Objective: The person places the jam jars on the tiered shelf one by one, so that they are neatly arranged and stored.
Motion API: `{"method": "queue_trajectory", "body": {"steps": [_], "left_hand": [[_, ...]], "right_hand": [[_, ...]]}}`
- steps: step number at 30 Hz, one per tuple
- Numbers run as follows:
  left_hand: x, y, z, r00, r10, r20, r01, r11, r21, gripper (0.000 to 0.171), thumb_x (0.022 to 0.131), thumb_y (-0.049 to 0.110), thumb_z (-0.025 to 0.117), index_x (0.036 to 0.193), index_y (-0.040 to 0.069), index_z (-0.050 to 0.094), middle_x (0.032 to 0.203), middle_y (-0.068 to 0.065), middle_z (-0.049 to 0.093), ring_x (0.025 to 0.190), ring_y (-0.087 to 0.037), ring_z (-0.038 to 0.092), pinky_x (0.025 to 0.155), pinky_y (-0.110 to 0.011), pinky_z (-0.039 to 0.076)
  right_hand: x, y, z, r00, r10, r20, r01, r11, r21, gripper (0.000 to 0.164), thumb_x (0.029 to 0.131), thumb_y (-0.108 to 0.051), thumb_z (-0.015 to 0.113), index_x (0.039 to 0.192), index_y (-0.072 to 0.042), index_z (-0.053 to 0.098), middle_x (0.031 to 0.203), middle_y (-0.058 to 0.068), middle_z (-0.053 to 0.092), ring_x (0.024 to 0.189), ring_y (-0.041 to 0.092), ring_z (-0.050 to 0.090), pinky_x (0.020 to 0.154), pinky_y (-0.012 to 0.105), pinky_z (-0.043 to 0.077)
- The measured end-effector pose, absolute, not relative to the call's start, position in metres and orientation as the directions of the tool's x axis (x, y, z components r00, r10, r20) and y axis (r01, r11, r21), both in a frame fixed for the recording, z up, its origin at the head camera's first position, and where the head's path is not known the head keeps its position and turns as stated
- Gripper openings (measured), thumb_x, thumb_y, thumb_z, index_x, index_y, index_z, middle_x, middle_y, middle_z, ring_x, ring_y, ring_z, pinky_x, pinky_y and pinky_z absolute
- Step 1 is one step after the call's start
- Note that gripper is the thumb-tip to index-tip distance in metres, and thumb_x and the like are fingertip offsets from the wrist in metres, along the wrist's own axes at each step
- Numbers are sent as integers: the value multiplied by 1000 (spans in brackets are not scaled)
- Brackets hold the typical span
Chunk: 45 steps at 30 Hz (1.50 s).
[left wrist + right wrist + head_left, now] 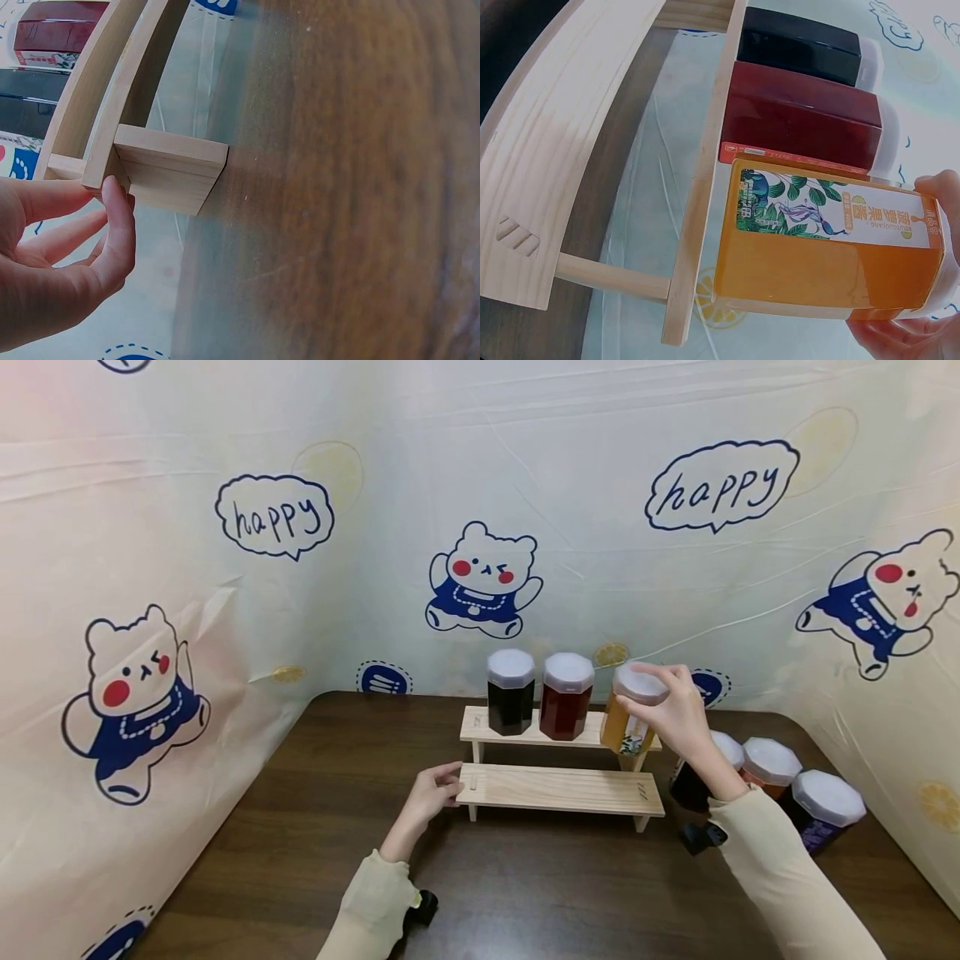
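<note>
My right hand [678, 714] grips an orange-yellow jar [825, 259] by its white lid [639, 683]. The jar leans slightly, and its base overlaps the right end of the upper tier [468, 724] of a two-tier wooden rack. Left of it on that tier stand a dark red jar [564, 710] and a black jar [511, 708], both upright with white lids. At the left end of the lower tier [555, 789], my left hand [433, 795] pinches the board between thumb and fingers, as the left wrist view shows.
Three more white-lidded jars stand on the table at the right: a dark one [686, 785], an orange-red one [768, 764] and a dark one with a purple label [825, 810]. My right forearm passes over them. A printed curtain [390, 568] encloses the brown table [360, 735].
</note>
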<state>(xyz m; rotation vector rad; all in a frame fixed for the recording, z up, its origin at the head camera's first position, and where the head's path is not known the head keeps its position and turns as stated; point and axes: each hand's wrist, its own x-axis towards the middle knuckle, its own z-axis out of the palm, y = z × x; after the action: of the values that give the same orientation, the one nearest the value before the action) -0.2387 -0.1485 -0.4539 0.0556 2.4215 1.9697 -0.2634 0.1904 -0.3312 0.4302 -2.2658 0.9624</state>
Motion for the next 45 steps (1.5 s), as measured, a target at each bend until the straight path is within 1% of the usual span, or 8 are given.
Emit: {"method": "queue_trajectory", "body": {"steps": [4,11,15,24,29,34,40,45], "left_hand": [[-238,-149,-453,-999,40,11,18,196,980,38,80,-10,53,117,-15,48,82,-20,55,60,-13,52,52,-28,51],[-240,-149,-456,-999,37,2,10,202,979,38,79,-11,53,117,-14,49,82,-17,54,60,-12,52,52,-27,51],[-242,-149,-457,-1000,30,-3,3,203,979,37,79,-11,53,116,-12,50,82,-16,55,61,-12,52,53,-27,51],[-243,-148,-458,-1000,7,1,3,205,979,37,78,-11,54,115,-11,53,81,-15,56,61,-12,52,53,-29,52],[-242,-148,-458,-1000,9,0,2,206,979,38,78,-11,55,115,-11,52,80,-15,55,61,-12,52,53,-28,52],[-243,-149,-459,-1000,14,0,3,204,979,37,78,-11,53,116,-11,52,81,-17,55,61,-12,52,53,-28,52],[-244,-148,-460,-1000,15,6,9,209,978,37,78,-11,54,115,-11,52,82,-17,56,62,-12,52,53,-29,52],[-242,-149,-459,-999,30,11,16,200,980,37,79,-11,53,116,-13,50,83,-20,55,62,-13,52,53,-28,52]], "right_hand": [[-268,188,-331,-757,-54,651,-510,672,-537,45,68,-14,75,109,-4,60,100,22,44,86,34,46,67,45,40],[-276,184,-330,-783,-52,620,-487,672,-558,45,70,-18,74,111,-6,60,102,22,43,88,33,46,67,45,42],[-280,183,-330,-795,-46,605,-474,669,-572,45,70,-18,74,111,-5,59,102,22,43,89,34,46,69,46,43],[-288,180,-333,-787,-62,614,-492,664,-563,43,70,-16,74,109,-4,60,101,21,43,91,31,43,67,39,38],[-291,180,-335,-800,-63,597,-479,666,-571,43,71,-17,73,110,-5,60,103,21,43,92,32,43,68,39,37],[-291,180,-335,-809,-62,584,-469,668,-578,44,72,-18,73,112,-5,58,104,22,42,93,33,44,69,41,39],[-287,181,-336,-831,-79,550,-452,671,-588,48,76,-22,69,118,-6,54,111,24,40,95,35,43,73,48,41],[-283,182,-338,-836,-84,543,-455,659,-598,49,78,-21,68,121,-6,51,115,26,38,97,38,43,72,48,42]]}}
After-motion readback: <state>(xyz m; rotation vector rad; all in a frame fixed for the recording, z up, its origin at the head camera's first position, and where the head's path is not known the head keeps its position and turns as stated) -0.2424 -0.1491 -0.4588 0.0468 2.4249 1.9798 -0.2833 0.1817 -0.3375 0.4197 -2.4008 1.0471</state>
